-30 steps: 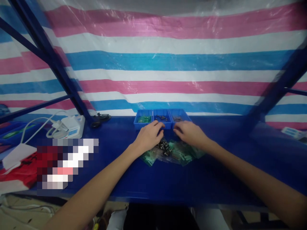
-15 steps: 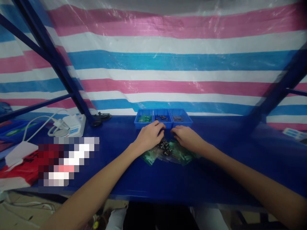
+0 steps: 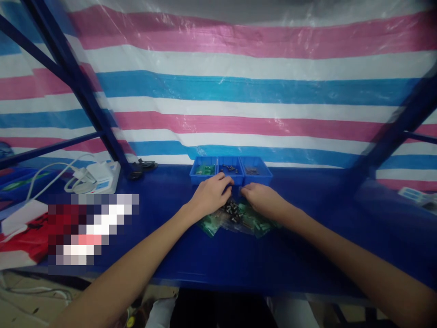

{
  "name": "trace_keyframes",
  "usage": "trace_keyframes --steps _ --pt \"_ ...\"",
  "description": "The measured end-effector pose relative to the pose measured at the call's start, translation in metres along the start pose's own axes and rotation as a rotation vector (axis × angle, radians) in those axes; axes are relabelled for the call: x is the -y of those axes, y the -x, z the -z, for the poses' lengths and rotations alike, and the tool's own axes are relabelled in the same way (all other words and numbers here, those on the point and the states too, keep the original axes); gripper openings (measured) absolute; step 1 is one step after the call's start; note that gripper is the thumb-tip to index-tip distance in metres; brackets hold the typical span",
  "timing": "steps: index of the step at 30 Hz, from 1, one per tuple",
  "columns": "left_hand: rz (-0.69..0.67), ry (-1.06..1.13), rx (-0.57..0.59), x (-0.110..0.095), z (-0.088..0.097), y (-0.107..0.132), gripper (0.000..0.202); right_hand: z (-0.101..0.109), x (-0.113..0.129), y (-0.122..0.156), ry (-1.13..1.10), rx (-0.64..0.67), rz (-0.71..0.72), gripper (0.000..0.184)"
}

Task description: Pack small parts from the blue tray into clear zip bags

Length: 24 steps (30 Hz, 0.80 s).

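Have drawn right grip [image 3: 265,199] back from blue parts bins [image 3: 238,179] beyond, nearer left grip [image 3: 210,193]. Keep left slightly parted, right bunched; cannot tell whether holding anything. See black screws [image 3: 233,211] atop green plastic bags [image 3: 209,226], between both, on the near side.

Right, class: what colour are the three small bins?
The bins are blue; the head view shows it best.

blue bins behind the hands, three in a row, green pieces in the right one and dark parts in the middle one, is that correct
No, the head view shows the green pieces in the left bin, not the right one. The rest holds: three blue bins in a row, dark parts in the middle one.
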<state>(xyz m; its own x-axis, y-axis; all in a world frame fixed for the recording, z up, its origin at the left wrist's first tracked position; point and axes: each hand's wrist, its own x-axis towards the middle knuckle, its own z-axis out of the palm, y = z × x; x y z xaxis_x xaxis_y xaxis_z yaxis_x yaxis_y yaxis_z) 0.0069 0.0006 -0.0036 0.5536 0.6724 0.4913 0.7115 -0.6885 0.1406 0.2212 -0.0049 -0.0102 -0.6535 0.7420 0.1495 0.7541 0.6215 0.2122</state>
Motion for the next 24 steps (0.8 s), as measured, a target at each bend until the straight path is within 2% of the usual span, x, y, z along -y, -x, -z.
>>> trace_keyframes --steps 3,7,13,15,18,22,24 --pt "0.009 -0.001 0.003 0.000 0.000 0.000 0.020 0.003 0.003 0.001 0.085 -0.005 0.021 0.024" --pt "0.007 -0.017 0.012 -0.002 0.002 -0.001 0.021 0.007 0.004 0.003 0.139 -0.116 0.005 0.022" --pt "-0.014 0.011 0.010 -0.003 0.004 -0.001 0.024 0.013 0.002 0.004 0.051 -0.353 -0.196 0.022" --pt "-0.038 0.080 -0.035 -0.005 0.005 -0.001 0.035 0.014 0.003 0.003 -0.064 -0.435 -0.248 0.025" --pt "-0.071 0.161 -0.101 -0.010 0.007 0.000 0.046 0.015 0.007 0.003 -0.396 -0.532 -0.254 0.023" --pt "-0.099 0.147 -0.121 -0.014 0.008 0.000 0.042 0.015 0.012 0.000 -0.912 -0.571 -0.275 0.016" --pt "-0.108 0.132 -0.114 -0.014 0.008 0.000 0.040 0.014 0.013 -0.001 -1.090 -0.559 -0.322 0.017"
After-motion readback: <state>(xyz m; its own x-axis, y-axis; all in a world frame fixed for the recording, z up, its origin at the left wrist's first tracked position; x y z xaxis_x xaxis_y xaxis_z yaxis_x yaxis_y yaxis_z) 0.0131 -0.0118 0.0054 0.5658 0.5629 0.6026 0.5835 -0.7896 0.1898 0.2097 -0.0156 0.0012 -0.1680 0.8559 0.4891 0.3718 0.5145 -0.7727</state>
